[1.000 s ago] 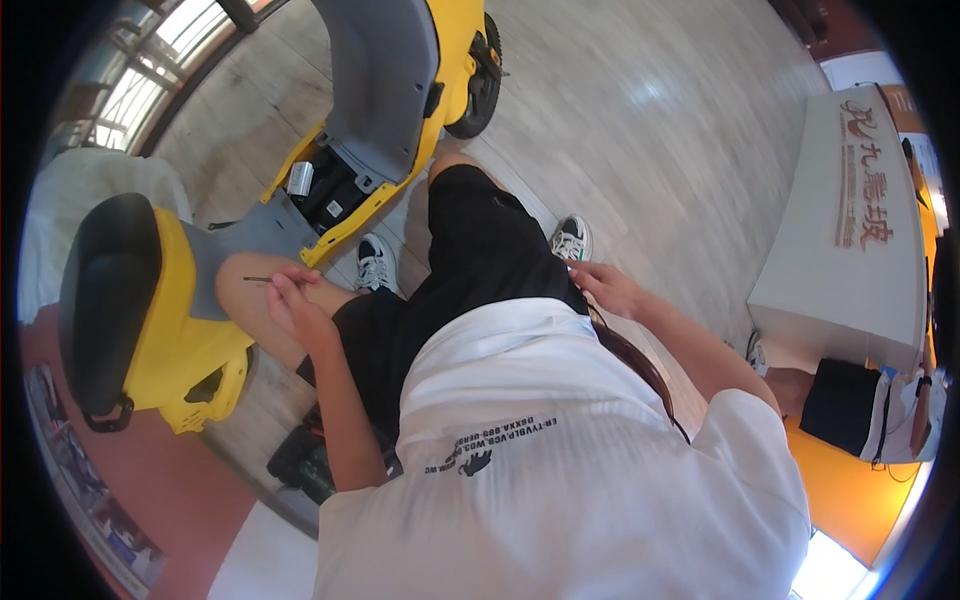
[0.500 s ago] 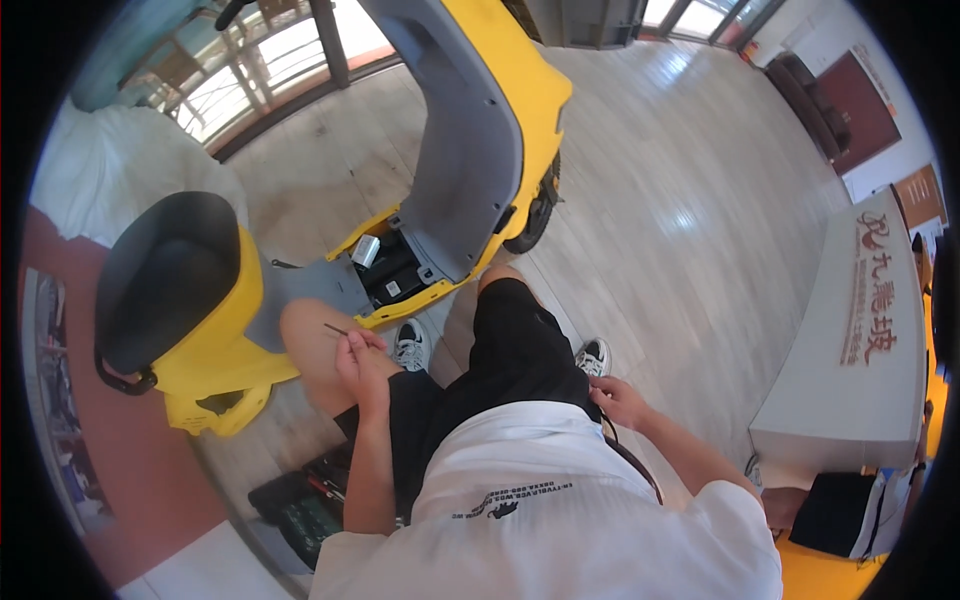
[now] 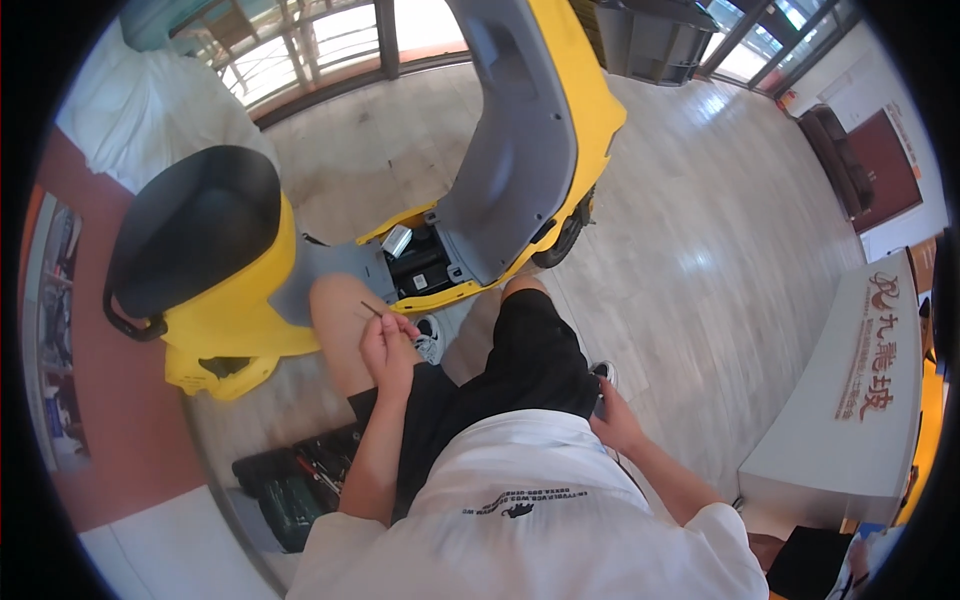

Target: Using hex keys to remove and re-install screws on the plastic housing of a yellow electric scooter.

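My left hand (image 3: 388, 352) is above my left thigh, its fingers closed around a thin dark rod (image 3: 372, 309). The rod's tip points toward the scooter, and its other end is hidden in my grip. My right hand (image 3: 617, 422) rests beside my right thigh with bent fingers; what they hold, if anything, is hidden. Before me stands a yellow and grey scooter (image 3: 515, 150). Its footboard compartment (image 3: 420, 265) is uncovered, showing black parts. A small silver box (image 3: 397, 241) sits at the compartment's far left edge.
The scooter's black seat (image 3: 200, 240) is on the left, with a white cloth (image 3: 165, 110) behind it. Near my left elbow lies an opened dark tool case (image 3: 290, 505) with several tools. A grey counter (image 3: 830, 390) stands at the right, and a dark bin (image 3: 655, 40) at the back.
My view has shifted, so the scooter appears further right and the counter lower. My left hand still grips the rod. My right hand has turned slightly beside my thigh.
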The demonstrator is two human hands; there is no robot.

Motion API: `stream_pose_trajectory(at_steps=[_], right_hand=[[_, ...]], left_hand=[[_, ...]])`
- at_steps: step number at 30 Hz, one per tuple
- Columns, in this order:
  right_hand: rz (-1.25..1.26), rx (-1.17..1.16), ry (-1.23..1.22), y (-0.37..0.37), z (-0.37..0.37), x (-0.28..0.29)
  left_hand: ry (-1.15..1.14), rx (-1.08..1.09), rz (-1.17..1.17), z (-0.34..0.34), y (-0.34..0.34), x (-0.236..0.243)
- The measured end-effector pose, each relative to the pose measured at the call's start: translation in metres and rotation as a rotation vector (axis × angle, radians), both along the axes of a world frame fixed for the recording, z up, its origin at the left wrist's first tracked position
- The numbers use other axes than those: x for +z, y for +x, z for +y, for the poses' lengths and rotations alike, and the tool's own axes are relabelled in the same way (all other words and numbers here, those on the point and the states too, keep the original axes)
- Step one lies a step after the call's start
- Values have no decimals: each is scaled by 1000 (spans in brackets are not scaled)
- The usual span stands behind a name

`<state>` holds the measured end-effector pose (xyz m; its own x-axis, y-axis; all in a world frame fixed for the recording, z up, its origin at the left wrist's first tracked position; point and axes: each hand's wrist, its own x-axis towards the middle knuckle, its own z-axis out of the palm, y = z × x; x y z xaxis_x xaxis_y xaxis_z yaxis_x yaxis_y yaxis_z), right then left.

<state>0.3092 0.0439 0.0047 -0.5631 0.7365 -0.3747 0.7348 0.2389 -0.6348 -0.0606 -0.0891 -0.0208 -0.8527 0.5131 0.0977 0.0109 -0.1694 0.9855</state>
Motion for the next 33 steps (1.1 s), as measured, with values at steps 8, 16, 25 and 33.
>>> stream_pose_trajectory(at_steps=[8,16,25,33], right_hand=[[184,97,-105,-12,3,19],[159,28,-98,-35,-5,23],[6,603,131,-52,19,33],[260,232,288,-29,123,75]], left_hand=[[-22,-2,39,1,3,4],[18,-53,-13,8,8,7],[-79,-117,70,31,25,8],[-344,-445,385,67,54,48]])
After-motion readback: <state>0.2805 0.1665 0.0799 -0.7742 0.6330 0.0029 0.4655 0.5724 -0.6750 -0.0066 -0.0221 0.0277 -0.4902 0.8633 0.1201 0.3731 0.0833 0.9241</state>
